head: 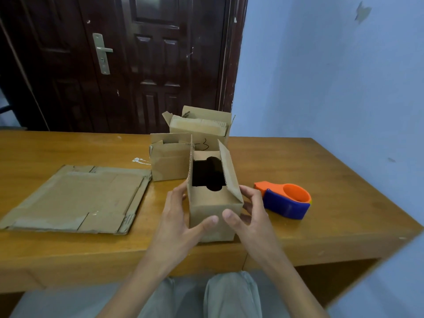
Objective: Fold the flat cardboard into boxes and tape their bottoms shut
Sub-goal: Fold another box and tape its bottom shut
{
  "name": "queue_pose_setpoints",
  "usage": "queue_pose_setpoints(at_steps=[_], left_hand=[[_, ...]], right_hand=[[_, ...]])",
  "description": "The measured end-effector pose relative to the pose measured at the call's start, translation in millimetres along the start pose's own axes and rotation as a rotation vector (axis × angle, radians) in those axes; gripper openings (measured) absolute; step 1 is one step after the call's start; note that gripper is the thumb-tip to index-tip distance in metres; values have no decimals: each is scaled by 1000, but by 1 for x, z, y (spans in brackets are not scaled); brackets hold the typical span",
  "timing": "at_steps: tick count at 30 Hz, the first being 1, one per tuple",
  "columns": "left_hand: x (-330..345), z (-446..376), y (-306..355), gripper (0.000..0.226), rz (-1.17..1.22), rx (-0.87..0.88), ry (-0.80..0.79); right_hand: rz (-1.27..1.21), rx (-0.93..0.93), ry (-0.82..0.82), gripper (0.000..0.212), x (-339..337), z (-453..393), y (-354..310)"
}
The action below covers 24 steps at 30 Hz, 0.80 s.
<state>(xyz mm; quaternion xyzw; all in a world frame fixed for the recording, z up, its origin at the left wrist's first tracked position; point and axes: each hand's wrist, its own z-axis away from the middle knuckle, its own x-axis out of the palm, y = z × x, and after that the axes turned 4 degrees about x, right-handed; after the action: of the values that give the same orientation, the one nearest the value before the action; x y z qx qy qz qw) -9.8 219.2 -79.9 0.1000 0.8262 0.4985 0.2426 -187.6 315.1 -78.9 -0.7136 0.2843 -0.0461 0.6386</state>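
Note:
A small cardboard box (212,207) stands upright on the wooden table (321,216), its short flaps folded in and its two long flaps still up. My left hand (176,214) grips its left side, thumb across the front face. My right hand (250,210) holds the right side, thumb on the front too. A stack of flat cardboard (75,198) lies to the left. An orange and blue tape dispenser (286,199) sits just right of my right hand.
Two more folded boxes stand behind the held one: a smaller box (168,160) and a larger box (199,125) further back. A dark door (114,65) is behind the table and a blue wall (332,76) is on the right.

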Motion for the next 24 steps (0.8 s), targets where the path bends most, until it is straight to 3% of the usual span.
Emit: queue_pose_setpoints(at_steps=[6, 11, 17, 22, 24], left_hand=[[8, -19, 23, 82, -28, 27, 69], [4, -31, 22, 76, -208, 59, -49], [-6, -46, 26, 65, -351, 31, -66], [-14, -85, 52, 55, -645, -67, -243], [-11, -104, 57, 63, -762, -74, -360]], right_hand=[[149, -63, 66, 78, -2, -8, -13], [334, -55, 64, 62, 0, -11, -10], [546, -62, 105, 66, 4, -16, -21], [777, -104, 108, 64, -1, -25, -34], [849, -118, 87, 68, -8, -31, -39]])
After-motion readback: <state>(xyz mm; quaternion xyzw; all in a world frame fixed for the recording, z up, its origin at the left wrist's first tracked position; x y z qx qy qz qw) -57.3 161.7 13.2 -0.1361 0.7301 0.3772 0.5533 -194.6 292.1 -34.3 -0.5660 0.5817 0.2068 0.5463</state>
